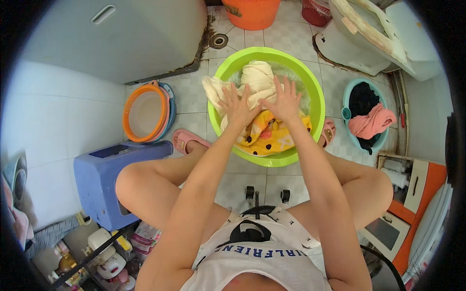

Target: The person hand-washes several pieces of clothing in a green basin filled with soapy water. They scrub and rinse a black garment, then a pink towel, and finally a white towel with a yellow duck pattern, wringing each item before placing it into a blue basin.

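Note:
A lime-green plastic basin (316,87) stands on the tiles between my feet, with sudsy water along its far and right sides. Cream-coloured cloth (257,74) lies bunched in it, one end hanging over the left rim. My left hand (235,107) rests on this cloth with fingers spread. Beside it, my right hand (284,98) presses on the same cloth, fingers also apart; the thumbs nearly meet. Closer to me in the basin is yellow patterned fabric (278,140) with dark dots, partly under my wrists. Neither hand is closed around anything that I can see.
Nested basins (145,114) lean at the left by a blue plastic stool (100,182). A light-blue basin (346,127) at the right holds dark and pink clothes. Beyond are a floor drain (218,41), an orange bucket (253,14) and a toilet (353,51). A grey appliance (120,40) stands upper left.

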Demonstrator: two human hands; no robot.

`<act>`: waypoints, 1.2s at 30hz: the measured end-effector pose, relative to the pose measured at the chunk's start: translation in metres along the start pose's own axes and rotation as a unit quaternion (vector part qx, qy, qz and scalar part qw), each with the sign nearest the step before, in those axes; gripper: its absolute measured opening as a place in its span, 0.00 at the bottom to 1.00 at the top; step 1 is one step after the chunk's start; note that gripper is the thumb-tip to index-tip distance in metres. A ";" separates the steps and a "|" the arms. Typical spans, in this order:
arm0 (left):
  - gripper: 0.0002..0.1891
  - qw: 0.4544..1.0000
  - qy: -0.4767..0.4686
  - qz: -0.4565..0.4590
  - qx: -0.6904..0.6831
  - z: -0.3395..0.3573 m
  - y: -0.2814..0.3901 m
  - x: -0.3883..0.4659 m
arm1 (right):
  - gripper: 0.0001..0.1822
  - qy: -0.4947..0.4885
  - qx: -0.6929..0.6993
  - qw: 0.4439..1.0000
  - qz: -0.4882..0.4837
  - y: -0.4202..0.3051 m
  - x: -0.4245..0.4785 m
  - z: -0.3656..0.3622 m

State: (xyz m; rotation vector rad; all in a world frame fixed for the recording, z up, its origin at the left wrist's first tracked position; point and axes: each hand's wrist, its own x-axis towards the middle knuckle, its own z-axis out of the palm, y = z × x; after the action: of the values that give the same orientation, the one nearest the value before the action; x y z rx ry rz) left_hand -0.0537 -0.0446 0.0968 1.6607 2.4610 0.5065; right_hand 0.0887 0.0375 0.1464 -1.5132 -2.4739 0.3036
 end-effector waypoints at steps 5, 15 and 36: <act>0.50 0.998 -0.050 -0.015 0.032 0.027 -0.007 0.006 | 0.51 -0.047 -0.002 0.998 0.041 0.021 -0.020 0.069; 0.36 0.964 -0.235 -0.110 -0.055 0.089 -0.027 0.013 | 0.49 -0.093 -0.069 0.993 -0.003 0.025 -0.008 0.093; 0.23 0.884 -0.414 0.063 -0.207 0.025 -0.083 0.094 | 0.42 -0.180 -0.055 0.981 0.048 0.048 0.002 0.192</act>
State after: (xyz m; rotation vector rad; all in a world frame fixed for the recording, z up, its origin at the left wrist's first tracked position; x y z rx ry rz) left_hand -0.1560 0.0190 0.0523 1.4359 1.5114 0.2262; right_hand 0.0713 0.0496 -0.0508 -1.7615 -2.7339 0.5067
